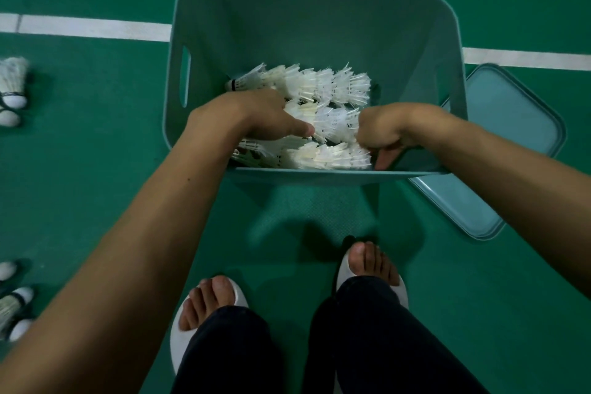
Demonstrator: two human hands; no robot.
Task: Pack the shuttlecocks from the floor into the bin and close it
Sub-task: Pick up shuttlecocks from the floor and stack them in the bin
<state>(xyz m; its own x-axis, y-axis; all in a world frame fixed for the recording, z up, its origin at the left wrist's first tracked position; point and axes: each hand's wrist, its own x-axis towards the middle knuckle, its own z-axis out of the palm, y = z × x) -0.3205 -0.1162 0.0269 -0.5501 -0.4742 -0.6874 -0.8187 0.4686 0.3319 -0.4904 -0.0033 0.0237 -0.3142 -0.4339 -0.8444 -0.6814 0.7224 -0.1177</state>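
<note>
Standing on the green floor [96, 169], the open bin [287, 25] has its lid [499, 125] lying just beside it, at right. Both forearms reach inside. The left hand [262, 118] lies palm-down on the packed shuttlecocks [319, 86], thumb extended, fingers hidden: grasp indeterminate. The right hand [380, 133] is clenched, knuckles against a row. Loose shuttlecocks [12, 83] lie on the floor, far left.

A teal bin [204, 25] stands open on a green floor [96, 169], with rows of white shuttlecocks [319, 83] lying on their sides inside it. Both hands reach into the bin. The left hand [262, 115] lies over the rows, its fingers hidden. The right hand [380, 128] curls its fingers into the feathers. The lid [499, 137] lies flat just right of the bin. Loose shuttlecocks [12, 83] lie well left of it. A white line [89, 27] runs behind it.
</note>
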